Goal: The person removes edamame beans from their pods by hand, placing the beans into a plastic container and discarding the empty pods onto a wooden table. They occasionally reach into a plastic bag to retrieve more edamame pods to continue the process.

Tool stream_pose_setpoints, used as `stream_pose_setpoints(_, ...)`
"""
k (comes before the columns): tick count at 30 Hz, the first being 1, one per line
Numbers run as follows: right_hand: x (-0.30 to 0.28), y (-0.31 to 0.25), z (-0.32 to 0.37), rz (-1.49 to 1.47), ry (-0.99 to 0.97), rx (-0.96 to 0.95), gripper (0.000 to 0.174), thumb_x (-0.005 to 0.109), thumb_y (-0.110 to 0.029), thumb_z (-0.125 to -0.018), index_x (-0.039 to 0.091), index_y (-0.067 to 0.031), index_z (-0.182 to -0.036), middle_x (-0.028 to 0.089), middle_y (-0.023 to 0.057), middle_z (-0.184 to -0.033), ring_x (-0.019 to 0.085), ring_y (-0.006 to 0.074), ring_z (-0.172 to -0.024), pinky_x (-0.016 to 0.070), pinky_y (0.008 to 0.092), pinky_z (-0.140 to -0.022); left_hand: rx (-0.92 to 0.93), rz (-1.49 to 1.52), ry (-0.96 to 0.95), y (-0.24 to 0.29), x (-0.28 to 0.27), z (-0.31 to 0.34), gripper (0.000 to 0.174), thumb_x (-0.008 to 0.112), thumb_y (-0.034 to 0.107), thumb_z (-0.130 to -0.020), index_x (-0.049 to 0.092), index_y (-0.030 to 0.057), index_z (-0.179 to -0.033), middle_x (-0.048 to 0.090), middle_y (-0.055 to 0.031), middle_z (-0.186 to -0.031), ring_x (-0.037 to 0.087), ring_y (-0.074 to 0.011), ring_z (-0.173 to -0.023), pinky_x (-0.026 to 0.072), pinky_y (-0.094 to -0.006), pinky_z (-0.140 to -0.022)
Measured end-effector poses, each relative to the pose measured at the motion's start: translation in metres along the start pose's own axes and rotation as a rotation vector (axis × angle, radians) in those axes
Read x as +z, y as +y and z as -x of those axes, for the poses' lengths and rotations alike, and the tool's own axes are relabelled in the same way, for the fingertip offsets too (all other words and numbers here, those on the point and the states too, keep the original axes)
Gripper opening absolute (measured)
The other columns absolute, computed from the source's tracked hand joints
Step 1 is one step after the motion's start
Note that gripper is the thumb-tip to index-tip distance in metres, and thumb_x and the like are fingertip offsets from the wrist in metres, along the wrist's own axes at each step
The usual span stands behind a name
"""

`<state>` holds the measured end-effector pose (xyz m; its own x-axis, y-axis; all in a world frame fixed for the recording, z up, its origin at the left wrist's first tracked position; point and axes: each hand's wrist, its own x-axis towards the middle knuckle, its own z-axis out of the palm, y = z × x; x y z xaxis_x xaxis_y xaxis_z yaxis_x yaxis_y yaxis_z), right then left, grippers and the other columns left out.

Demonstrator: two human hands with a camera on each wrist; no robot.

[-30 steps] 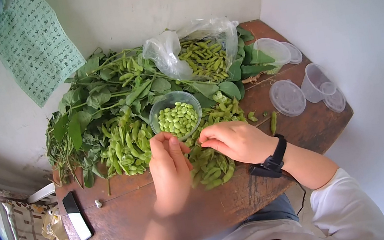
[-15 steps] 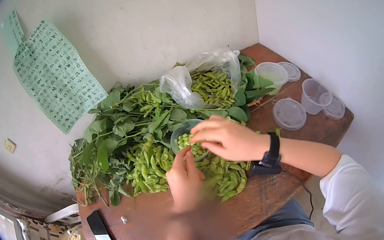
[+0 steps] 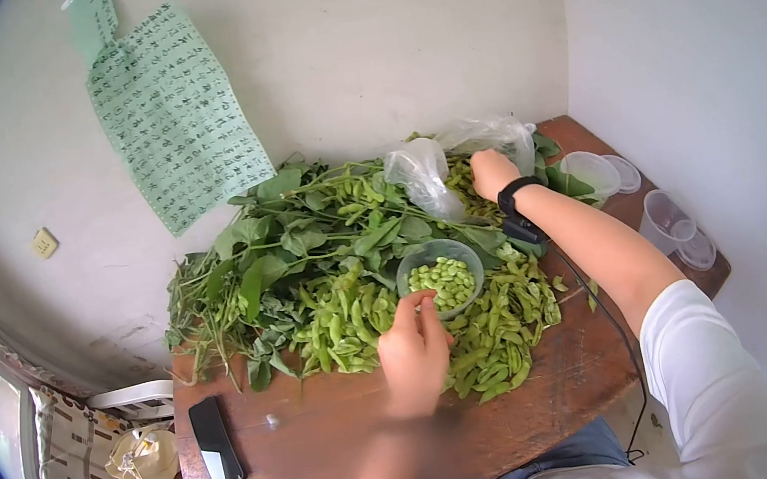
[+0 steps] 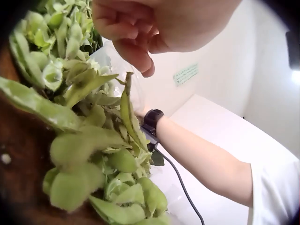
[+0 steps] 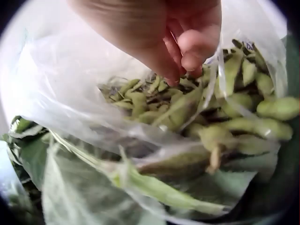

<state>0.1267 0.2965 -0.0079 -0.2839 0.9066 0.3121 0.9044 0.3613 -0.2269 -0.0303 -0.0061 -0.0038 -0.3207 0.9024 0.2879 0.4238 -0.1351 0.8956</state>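
Observation:
My left hand (image 3: 416, 361) hovers at the near side of a clear plastic bowl (image 3: 415, 258) of shelled green soybeans (image 3: 443, 282). Its fingers are loosely bent, and the left wrist view shows nothing between them. My right hand (image 3: 494, 172) reaches to the back of the table, into a clear plastic bag (image 3: 418, 176). In the right wrist view, its thumb and fingers point down with fingertips right at the soybean pods (image 5: 183, 108) inside, a gap between them. Piles of pods (image 3: 347, 322) and opened pods (image 3: 501, 336) flank the bowl.
Leafy soybean stalks (image 3: 257, 271) cover the back left of the table. Clear lids (image 3: 590, 172) and a plastic cup (image 3: 664, 218) stand at the right. A phone (image 3: 215, 440) lies at the left front. A black cable (image 3: 637, 359) hangs from the right wrist.
My right hand has moved from beside the left hand, over the bowl, away to the bag at the back. The left hand stays near the bowl. The head view has shifted.

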Motion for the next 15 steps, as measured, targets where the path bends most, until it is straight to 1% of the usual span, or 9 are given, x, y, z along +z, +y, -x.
stream_pose_setpoints(3,-0.003,-0.003,0.004,-0.039,-0.001,0.057,0.017,0.067,-0.007,-0.079,0.075,0.0,-0.092,0.07,0.0256,-0.097,0.068,0.0418,-0.093,0.0557,0.0483,-0.083,0.02,-0.018,0.012,-0.002,0.001,0.001,0.023,0.051,0.017,-0.103,0.064,0.0006,-0.112,0.064,-0.0046,-0.057,0.057,-0.0094,-0.046,0.0427,-0.025,-0.046)
stream_pose_setpoints(4,-0.007,-0.001,0.004,-0.07,-0.019,0.074,0.018,0.069,-0.01,-0.078,0.076,-0.0007,-0.092,0.071,0.0244,-0.097,0.068,0.0402,-0.094,0.0558,0.0473,-0.084,0.034,-0.012,0.015,-0.003,0.0,0.0,0.023,0.051,0.017,-0.103,0.064,0.0007,-0.112,0.064,-0.0048,-0.058,0.057,-0.0095,-0.046,0.0429,-0.0251,-0.047)
stream_pose_setpoints(6,-0.015,0.003,0.005,-0.113,-0.018,0.057,0.022,0.072,-0.014,-0.076,0.075,0.0,-0.092,0.071,0.0235,-0.096,0.07,0.0372,-0.089,0.0563,0.0445,-0.081,0.034,-0.008,0.024,-0.003,0.0,-0.001,0.023,0.051,0.017,-0.103,0.064,0.0008,-0.113,0.064,-0.005,-0.057,0.057,-0.0096,-0.046,0.0432,-0.0253,-0.047)
stream_pose_setpoints(7,-0.02,0.007,0.008,-0.107,-0.017,0.058,0.022,0.072,-0.014,-0.076,0.075,0.0,-0.092,0.071,0.0235,-0.096,0.07,0.0372,-0.089,0.0563,0.0445,-0.081,0.05,-0.008,0.028,-0.003,0.0,-0.001,0.024,0.051,0.018,-0.103,0.064,0.0004,-0.113,0.064,-0.005,-0.058,0.057,-0.0095,-0.046,0.0432,-0.0253,-0.047)
stream_pose_setpoints(9,-0.034,0.01,0.019,-0.302,0.019,-0.028,0.023,0.074,-0.016,-0.08,0.074,0.0008,-0.096,0.074,0.0169,-0.092,0.071,0.027,-0.078,0.0567,0.0394,-0.074,0.061,-0.005,0.031,-0.002,-0.001,0.001,0.024,0.051,0.019,-0.104,0.063,0.0001,-0.113,0.064,-0.005,-0.058,0.057,-0.0093,-0.047,0.0433,-0.0253,-0.047)
stream_pose_setpoints(10,-0.043,0.007,0.03,-0.297,0.015,-0.03,0.023,0.074,-0.016,-0.08,0.074,0.0008,-0.096,0.074,0.0169,-0.092,0.071,0.027,-0.078,0.0567,0.0394,-0.074,0.03,0.046,0.016,0.0,-0.001,0.001,0.025,0.051,0.02,-0.104,0.063,-0.0007,-0.114,0.065,-0.0054,-0.062,0.057,-0.009,-0.049,0.0437,-0.0247,-0.048)
stream_pose_setpoints(12,-0.07,-0.006,0.068,-0.763,-0.039,-0.201,0.02,0.071,-0.014,-0.087,0.072,0.0008,-0.1,0.073,0.008,-0.088,0.067,0.0147,-0.073,0.0547,0.0298,-0.067,-0.007,0.104,0.007,0.005,-0.002,0.0,0.027,0.052,0.021,-0.104,0.062,-0.0015,-0.114,0.067,-0.0059,-0.065,0.058,-0.0086,-0.051,0.0441,-0.0241,-0.049)
stream_pose_setpoints(14,-0.114,-0.035,0.116,-0.807,-0.208,-0.109,0.013,0.068,-0.006,-0.091,0.071,0.0011,-0.102,0.071,0.0037,-0.088,0.064,0.009,-0.077,0.0532,0.0235,-0.065,-0.103,0.295,-0.095,0.01,-0.005,0.001,0.03,0.053,0.023,-0.104,0.062,-0.0031,-0.114,0.07,-0.0081,-0.078,0.06,-0.0082,-0.057,0.0453,-0.0223,-0.052)
stream_pose_setpoints(15,-0.116,-0.042,0.135,-0.893,-0.179,-0.19,0.012,0.068,-0.004,-0.09,0.071,0.0018,-0.1,0.07,0.0048,-0.09,0.065,0.0096,-0.078,0.0535,0.0229,-0.066,-0.136,0.4,-0.117,0.013,-0.005,0.001,0.03,0.056,0.022,-0.102,0.062,-0.0036,-0.117,0.071,-0.0088,-0.088,0.061,-0.0069,-0.063,0.0469,-0.0214,-0.055)
